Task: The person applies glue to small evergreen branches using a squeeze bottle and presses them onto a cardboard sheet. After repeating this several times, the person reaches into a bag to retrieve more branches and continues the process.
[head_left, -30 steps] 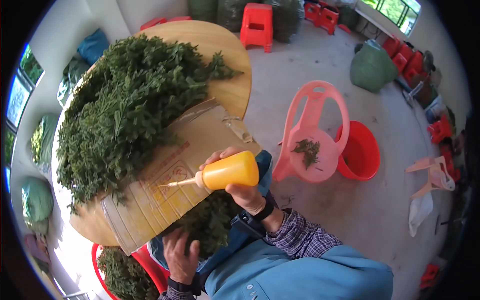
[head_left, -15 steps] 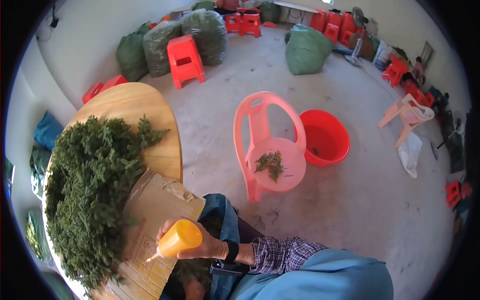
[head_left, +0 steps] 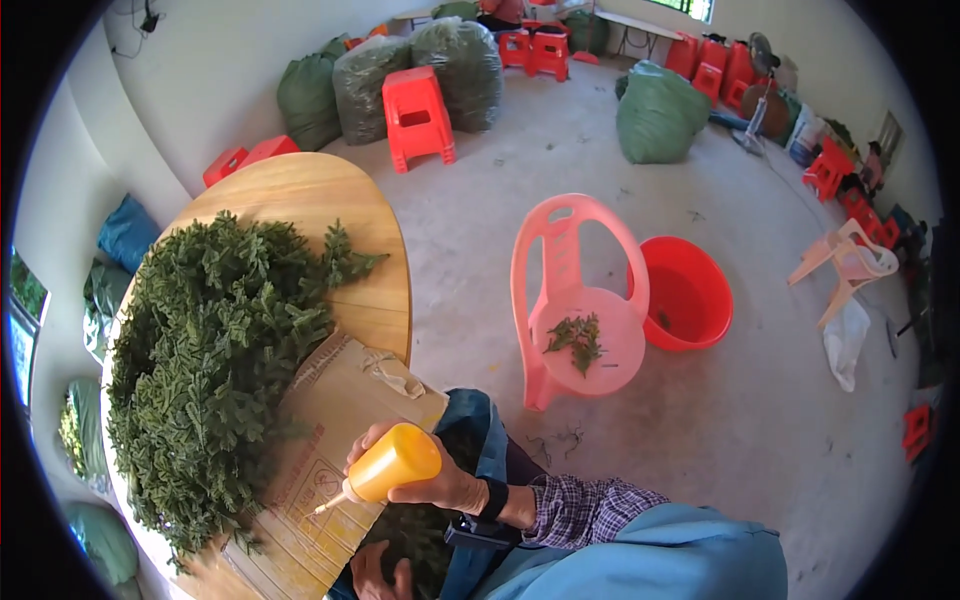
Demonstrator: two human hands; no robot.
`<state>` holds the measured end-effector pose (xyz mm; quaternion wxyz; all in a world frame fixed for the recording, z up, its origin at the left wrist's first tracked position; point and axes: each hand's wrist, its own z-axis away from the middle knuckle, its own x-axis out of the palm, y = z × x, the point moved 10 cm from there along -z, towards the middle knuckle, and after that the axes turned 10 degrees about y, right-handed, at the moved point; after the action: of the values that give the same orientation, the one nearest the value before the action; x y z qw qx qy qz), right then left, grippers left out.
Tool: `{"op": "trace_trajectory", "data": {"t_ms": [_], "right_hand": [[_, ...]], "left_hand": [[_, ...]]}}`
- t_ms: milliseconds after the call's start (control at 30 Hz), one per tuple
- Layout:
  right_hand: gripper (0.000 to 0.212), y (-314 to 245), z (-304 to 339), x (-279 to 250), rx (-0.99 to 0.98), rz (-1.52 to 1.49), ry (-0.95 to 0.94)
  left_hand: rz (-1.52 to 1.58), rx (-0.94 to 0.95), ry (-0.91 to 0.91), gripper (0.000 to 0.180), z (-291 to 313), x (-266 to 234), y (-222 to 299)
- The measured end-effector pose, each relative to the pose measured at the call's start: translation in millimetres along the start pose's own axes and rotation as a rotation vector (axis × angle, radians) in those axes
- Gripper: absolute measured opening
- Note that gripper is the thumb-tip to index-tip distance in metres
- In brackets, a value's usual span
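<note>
My right hand [head_left: 450, 487] is wrapped round a yellow squeeze bottle [head_left: 398, 462], tilted with its thin pale nozzle pointing down and left above a flattened piece of cardboard [head_left: 330, 425]. A glue-like yellowish smear shows on the cardboard under the nozzle. At the lower edge, my left hand [head_left: 375, 575] has its fingers apart beside dark green sprigs [head_left: 420, 540] in a blue cloth or bag [head_left: 490, 440] by my lap. A big heap of green artificial-looking foliage [head_left: 215, 370] covers the left of the round wooden table [head_left: 385, 230].
A pink plastic chair [head_left: 575, 300] bears a few loose sprigs [head_left: 575, 342]. Next to it stands a red tub [head_left: 700, 300]. Farther off are red stools [head_left: 415, 115], stuffed green bags [head_left: 660, 115], a fan [head_left: 755, 125] and a beige chair [head_left: 845, 262].
The view has shifted, so the room sits farther right. My left hand now shows more plainly beside the sprigs. The bottle stays tilted over the cardboard in my right hand.
</note>
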<state>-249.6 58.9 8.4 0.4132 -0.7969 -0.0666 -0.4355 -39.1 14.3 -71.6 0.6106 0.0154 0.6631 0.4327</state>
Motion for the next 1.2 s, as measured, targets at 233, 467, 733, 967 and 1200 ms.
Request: {"op": "trace_trajectory", "data": {"t_ms": [233, 467, 733, 967, 1200], "right_hand": [[0.063, 7.0, -9.6, -5.2, 0.01, 0.051, 0.005], [0.059, 0.1, -2.6, 7.2, -0.016, 0.042, 0.011], [0.066, 5.5, 1.3, 10.8, 0.021, 0.042, -0.052], [0.064, 5.1, -18.3, -0.6, -0.039, 0.245, 0.028], [0.064, -2.3, -24.0, 8.2, -0.067, 0.08, -0.022]], "left_hand": [[-0.323, 0.06, -0.199, 0.058, -23.7, 66.0, 10.9], [-0.122, 0.108, -0.263, 0.068, -28.7, 124.4, -69.1], [-0.12, 0.175, 0.168, 0.059, -35.5, 168.8, -115.7], [0.091, -0.012, -0.196, 0.074, -30.2, 94.2, -56.5], [0.13, 0.172, 0.049, 0.056, -6.4, 15.5, -17.9]]}}
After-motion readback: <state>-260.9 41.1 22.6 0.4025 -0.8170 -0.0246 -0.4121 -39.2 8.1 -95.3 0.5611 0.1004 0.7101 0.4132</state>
